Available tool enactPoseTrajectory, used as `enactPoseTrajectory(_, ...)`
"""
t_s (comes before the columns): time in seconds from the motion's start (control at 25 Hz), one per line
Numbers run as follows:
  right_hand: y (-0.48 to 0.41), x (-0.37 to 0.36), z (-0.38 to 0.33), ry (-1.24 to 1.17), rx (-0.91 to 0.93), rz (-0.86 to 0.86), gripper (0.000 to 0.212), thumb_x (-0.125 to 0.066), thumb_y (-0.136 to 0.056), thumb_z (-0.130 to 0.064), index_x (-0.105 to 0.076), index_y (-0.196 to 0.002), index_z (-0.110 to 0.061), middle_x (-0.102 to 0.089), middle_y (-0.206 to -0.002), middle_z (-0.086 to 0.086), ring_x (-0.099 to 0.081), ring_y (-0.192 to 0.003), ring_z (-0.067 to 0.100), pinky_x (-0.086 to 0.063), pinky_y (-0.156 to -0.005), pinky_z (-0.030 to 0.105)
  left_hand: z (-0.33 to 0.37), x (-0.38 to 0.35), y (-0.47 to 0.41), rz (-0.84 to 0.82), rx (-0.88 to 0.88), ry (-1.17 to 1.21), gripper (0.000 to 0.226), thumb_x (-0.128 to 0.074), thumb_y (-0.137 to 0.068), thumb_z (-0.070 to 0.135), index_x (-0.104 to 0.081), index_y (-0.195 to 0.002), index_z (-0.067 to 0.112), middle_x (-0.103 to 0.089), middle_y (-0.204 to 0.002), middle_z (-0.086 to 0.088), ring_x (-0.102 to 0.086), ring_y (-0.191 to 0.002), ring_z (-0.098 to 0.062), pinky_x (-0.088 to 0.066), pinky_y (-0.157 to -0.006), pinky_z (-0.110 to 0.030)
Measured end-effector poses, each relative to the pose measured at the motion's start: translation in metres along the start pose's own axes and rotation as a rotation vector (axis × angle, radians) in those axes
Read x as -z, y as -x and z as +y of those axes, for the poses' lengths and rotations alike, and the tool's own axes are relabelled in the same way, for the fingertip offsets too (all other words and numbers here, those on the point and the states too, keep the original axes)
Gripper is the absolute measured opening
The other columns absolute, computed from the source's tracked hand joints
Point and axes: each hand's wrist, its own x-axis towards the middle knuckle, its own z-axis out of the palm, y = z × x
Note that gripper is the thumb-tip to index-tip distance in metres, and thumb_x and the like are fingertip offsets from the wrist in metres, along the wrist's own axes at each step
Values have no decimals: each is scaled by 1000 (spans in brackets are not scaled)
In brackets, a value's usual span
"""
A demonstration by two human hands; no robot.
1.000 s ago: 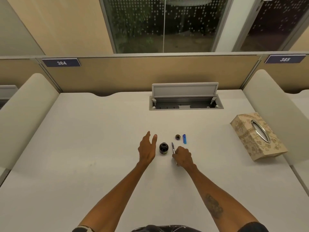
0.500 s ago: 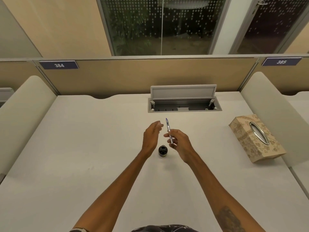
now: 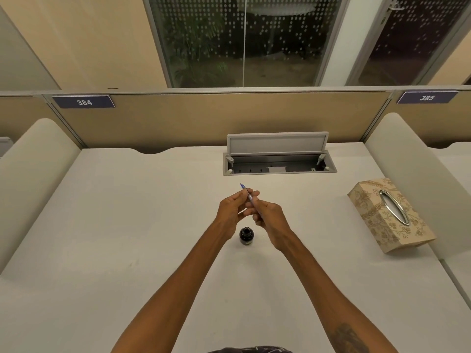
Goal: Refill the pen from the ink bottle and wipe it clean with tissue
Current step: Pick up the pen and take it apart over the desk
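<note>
Both of your hands are on the pen (image 3: pixel 248 197), held in the air above the desk (image 3: pixel 127 225). Your right hand (image 3: pixel 270 217) has its fingers curled round the lower barrel, and that is the firm grip. Your left hand (image 3: pixel 229 211) appears to pinch the barrel higher up between thumb and fingertips, so neither hand is free.

The relation to mind is the pen's long axis against the ink bottle (image 3: pixel 246 235). The pen slants up and away from you, with its blue tip pointing toward the open cable tray (image 3: pixel 279 166) at the back of the desk. The bottle stands upright on the desk on the opposite side: below your hands, nearer to you, and between your 2 wrists, a shade closer to the left one. The tip therefore faces away from the bottle's mouth. My judgement is that you must swing the pen round and point it down before any filling can start, and the left hand is better placed to steady the bottle.

The tissue box (image 3: pixel 387 215) lies well apart on the right, nearer your right hand.

I cannot tell whether the bottle is capped, since its top reads only as a dark disc. The lower barrel is buried in your right fist, and your hands cover the desk just beyond the bottle.
</note>
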Motion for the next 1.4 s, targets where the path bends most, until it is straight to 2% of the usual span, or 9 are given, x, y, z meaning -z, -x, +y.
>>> enactPoseTrajectory(0.16,2,-1,3,6,119,117,32,-61,-95,-34,-76,-92,-6,-73,-75,5,-61,-66,10,-51,-65,23,-3,-4,-2,27,18,11,30,-49,-102,28,-68,-119,11,-71,-123,-7,-68,-114,-27,-51,-102,-41)
enactPoseTrajectory(0.36,10,-1,10,92,276,261,19,-74,-85,-26,-74,-99,-14,-75,-89,-1,-70,-81,12,-54,-71,24,-8,-13,2,83,60,117,27,-54,-100,25,-70,-114,8,-73,-118,-10,-70,-109,-25,-56,-94,-34)
enactPoseTrajectory(0.44,8,1,6,29,178,210,26,-73,-85,-38,-73,-100,-16,-76,-91,2,-72,-86,18,-59,-75,27,-10,-14,1,83,70,133,29,-56,-99,27,-71,-116,9,-74,-117,-10,-70,-108,-26,-57,-91,-34)
enactPoseTrajectory(0.56,5,5,-6,-97,-102,128,40,-53,-95,-50,-72,-96,-16,-76,-88,8,-73,-79,22,-59,-70,29,-9,-14,-3,53,84,62,32,-55,-99,31,-72,-116,10,-73,-115,-15,-71,-102,-30,-57,-92,-41)
enactPoseTrajectory(0.72,5,13,-8,-193,-115,2,31,-68,-89,-38,-70,-108,-14,-75,-106,7,-70,-98,21,-54,-75,30,-8,-10,-6,45,72,44,30,-53,-100,33,-72,-114,14,-73,-118,-10,-68,-111,-27,-52,-102,-40)
enactPoseTrajectory(1.0,7,13,-8,-306,-179,-86,31,-70,-88,-36,-71,-111,-16,-74,-108,6,-68,-94,17,-55,-80,30,-9,-5,-7,2,71,27,34,-53,-100,34,-71,-118,11,-75,-116,-7,-69,-112,-26,-54,-98,-37)
enactPoseTrajectory(1.12,8,12,-8,-355,-207,-56,32,-59,-95,-37,-71,-112,-13,-76,-105,9,-70,-90,19,-54,-78,30,-8,-7,-8,29,72,14,32,-52,-101,33,-73,-113,12,-75,-113,-7,-69,-109,-29,-54,-98,-40)
enactPoseTrajectory(1.28,4,10,-9,-298,-213,-74,35,-68,-89,-38,-69,-115,-15,-72,-115,8,-68,-103,21,-55,-82,33,-8,-4,-10,41,71,18,33,-52,-101,33,-72,-116,12,-74,-117,-9,-68,-112,-28,-52,-100,-39)
enactPoseTrajectory(1.4,2,10,-10,-330,-236,-63,37,-57,-95,-41,-70,-113,-12,-75,-108,10,-70,-94,21,-55,-84,34,-8,-5,-10,43,85,5,34,-52,-100,34,-72,-116,10,-74,-114,-9,-69,-109,-29,-54,-99,-40)
